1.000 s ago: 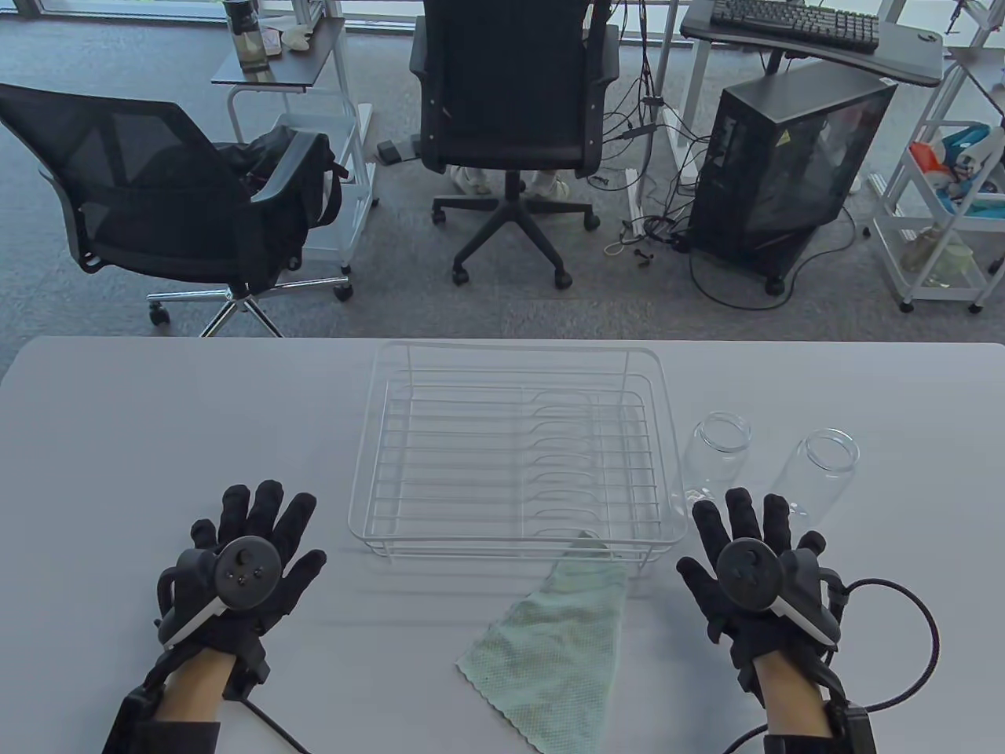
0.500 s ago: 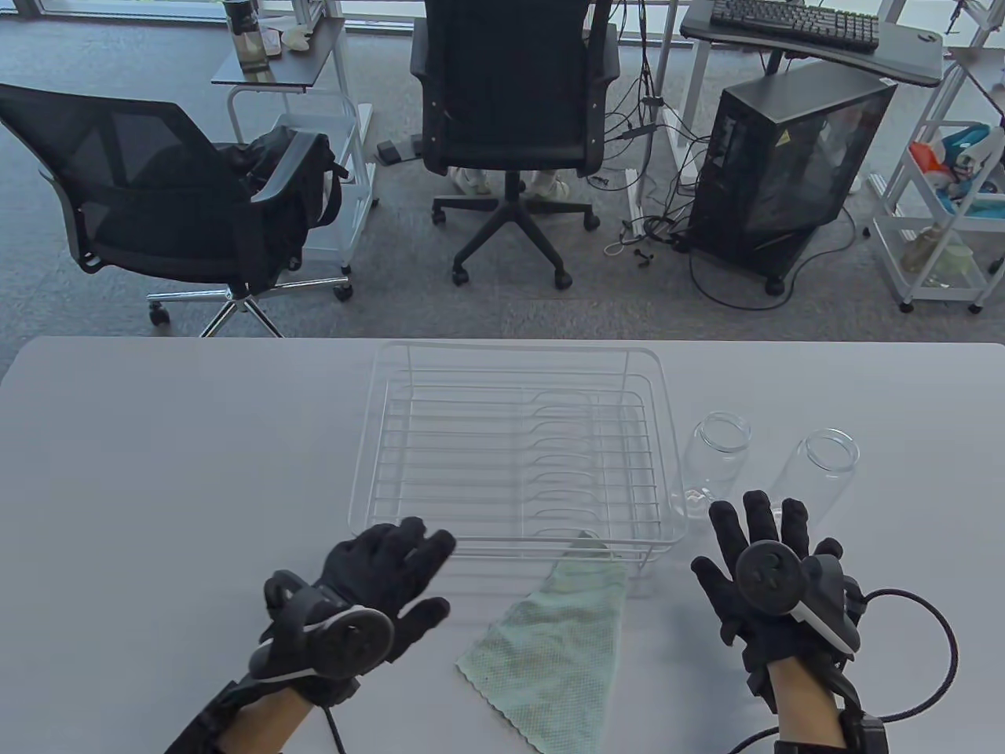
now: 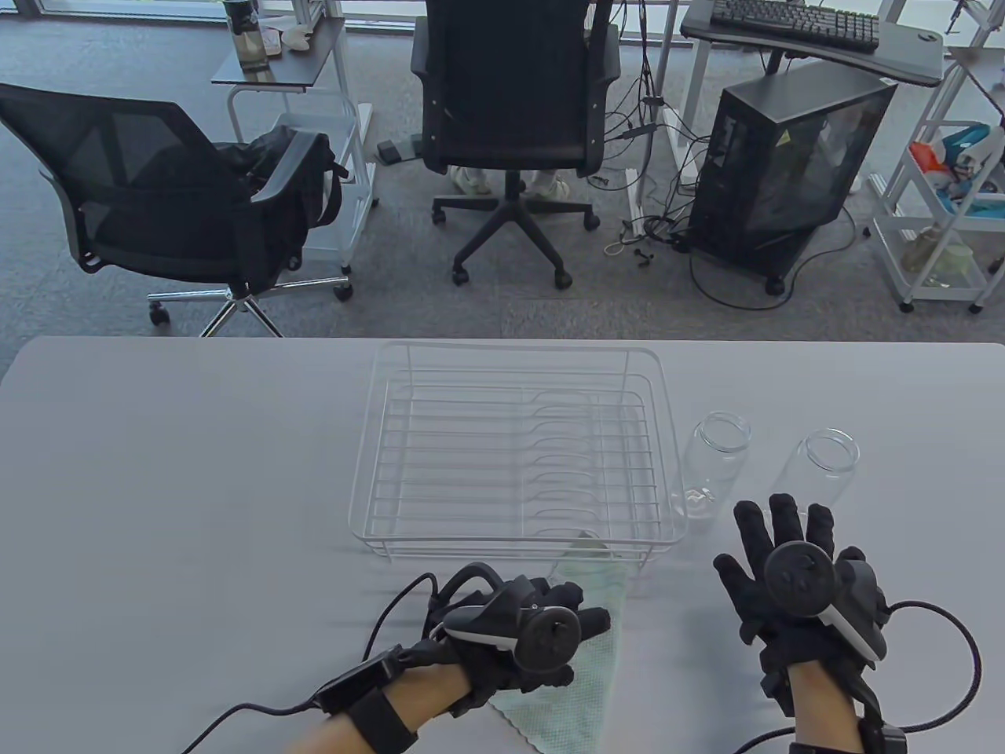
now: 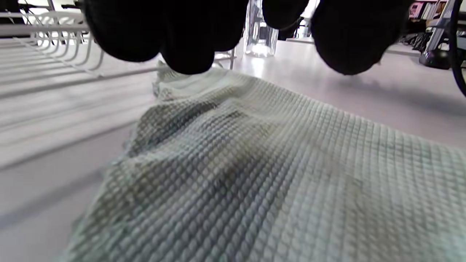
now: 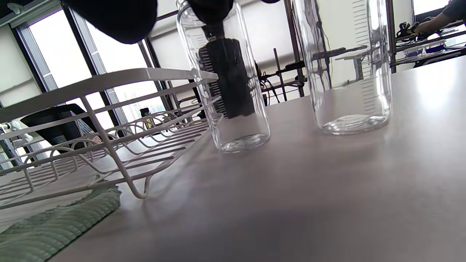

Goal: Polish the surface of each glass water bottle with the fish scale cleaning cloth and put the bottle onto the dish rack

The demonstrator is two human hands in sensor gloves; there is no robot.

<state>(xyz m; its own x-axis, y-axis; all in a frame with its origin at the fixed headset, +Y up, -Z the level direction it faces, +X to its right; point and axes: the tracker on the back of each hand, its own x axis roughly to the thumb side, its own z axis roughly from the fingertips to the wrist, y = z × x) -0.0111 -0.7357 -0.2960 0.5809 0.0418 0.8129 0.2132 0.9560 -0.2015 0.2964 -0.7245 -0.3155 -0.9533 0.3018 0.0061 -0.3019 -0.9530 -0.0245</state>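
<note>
A pale green fish scale cloth (image 3: 585, 695) (image 4: 276, 174) lies flat on the table, its far corner tucked under the front of the white wire dish rack (image 3: 369, 440) (image 5: 109, 80). My left hand (image 3: 577, 611) hovers palm-down over the cloth's near-left part and covers it in the table view; its fingertips (image 4: 185, 47) hang just above the weave with nothing gripped. Two clear glass bottles (image 3: 716, 463) (image 3: 818, 471) stand upright right of the rack, also seen close in the right wrist view (image 5: 233, 91) (image 5: 349, 72). My right hand (image 3: 777, 522) lies flat with spread fingers, just in front of them.
The rack holds nothing. Glove cables trail off the table's near edge beside each wrist. Beyond the far edge are office chairs (image 3: 510, 94), a computer tower (image 3: 785, 165) and a white cart (image 3: 942, 220).
My left hand has swept from the table's left side rightwards to above the cloth, turning as it went. The right hand has drifted slightly right. Cloth and bottles have not moved.
</note>
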